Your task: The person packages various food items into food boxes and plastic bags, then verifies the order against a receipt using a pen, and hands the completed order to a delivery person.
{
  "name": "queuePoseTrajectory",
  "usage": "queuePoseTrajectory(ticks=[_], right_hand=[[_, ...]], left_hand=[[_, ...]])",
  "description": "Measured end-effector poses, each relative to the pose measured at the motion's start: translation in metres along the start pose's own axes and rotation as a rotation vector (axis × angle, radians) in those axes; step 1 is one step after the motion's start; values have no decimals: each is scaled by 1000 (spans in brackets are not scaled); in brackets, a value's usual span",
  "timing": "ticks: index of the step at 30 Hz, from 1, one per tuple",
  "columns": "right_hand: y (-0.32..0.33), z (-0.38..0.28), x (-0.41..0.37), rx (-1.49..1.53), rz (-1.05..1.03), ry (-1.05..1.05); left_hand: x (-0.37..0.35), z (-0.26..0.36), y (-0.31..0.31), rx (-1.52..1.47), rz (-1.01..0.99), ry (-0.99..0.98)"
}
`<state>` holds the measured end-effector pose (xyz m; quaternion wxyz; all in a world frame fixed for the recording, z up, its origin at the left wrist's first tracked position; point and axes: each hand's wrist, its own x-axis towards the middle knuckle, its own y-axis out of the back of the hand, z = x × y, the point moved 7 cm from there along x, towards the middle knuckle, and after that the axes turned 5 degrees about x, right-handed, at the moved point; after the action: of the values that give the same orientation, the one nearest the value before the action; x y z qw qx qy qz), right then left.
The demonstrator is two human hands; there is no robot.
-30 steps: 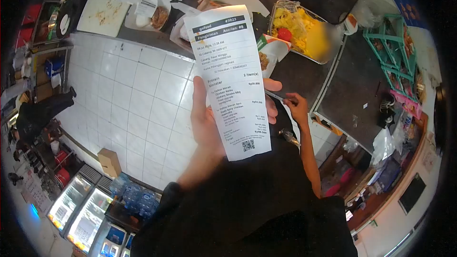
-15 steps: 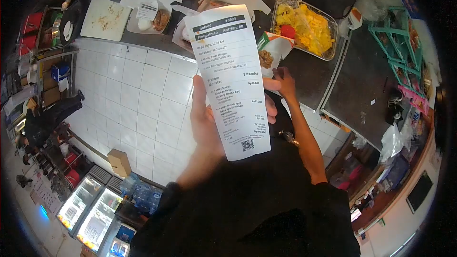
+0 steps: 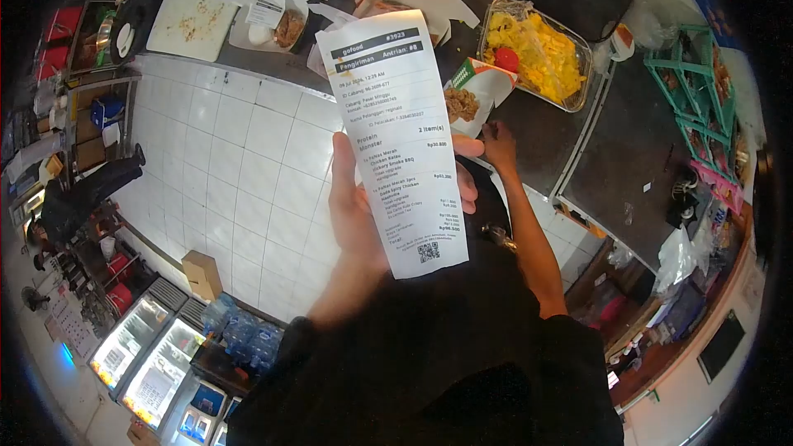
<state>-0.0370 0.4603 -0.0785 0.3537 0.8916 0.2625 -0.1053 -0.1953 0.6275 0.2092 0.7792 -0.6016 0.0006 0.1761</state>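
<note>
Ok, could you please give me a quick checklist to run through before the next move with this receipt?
1. Grip: left hand holds the long white paper receipt: ok.
2. Print: receipt faces the camera, text visible: ok.
3. Load: right hand empty: cannot tell.
4. Box: white-and-green paper food box open, brown food inside: ok.
5. Tray: clear plastic tray of yellow food rests on the dark counter: ok.

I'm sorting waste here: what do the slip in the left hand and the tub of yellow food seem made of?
Slip, held in the left hand: thin matte white paper, perhaps thermal receipt stock; it carries print and curves softly. Tub: probably clear glossy plastic; the food shows through its wall and the rim glints.
</note>
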Motion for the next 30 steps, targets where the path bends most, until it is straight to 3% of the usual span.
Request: queuePoseTrajectory(ticks=[11,15,19,21,23,27,30], right_hand=[[-16,35,14,168,-99,-54],[-14,41,16,215,-45,-76],[5,3,2,138,76,-37],[10,-1,3,124,54,-133],[14,0,14,142,179,16],[21,-14,19,136,179,11],[24,-17,19,133,181,24]], left_hand=[[-5,3,-3,-45,-24,-112],[-16,8,10,-55,88,-159],[-30,26,30,-35,141,-243],[-35,35,37,-38,160,-282],[-41,41,46,-37,185,-319],[-48,48,56,9,137,-353],[-52,46,60,23,206,-371]])
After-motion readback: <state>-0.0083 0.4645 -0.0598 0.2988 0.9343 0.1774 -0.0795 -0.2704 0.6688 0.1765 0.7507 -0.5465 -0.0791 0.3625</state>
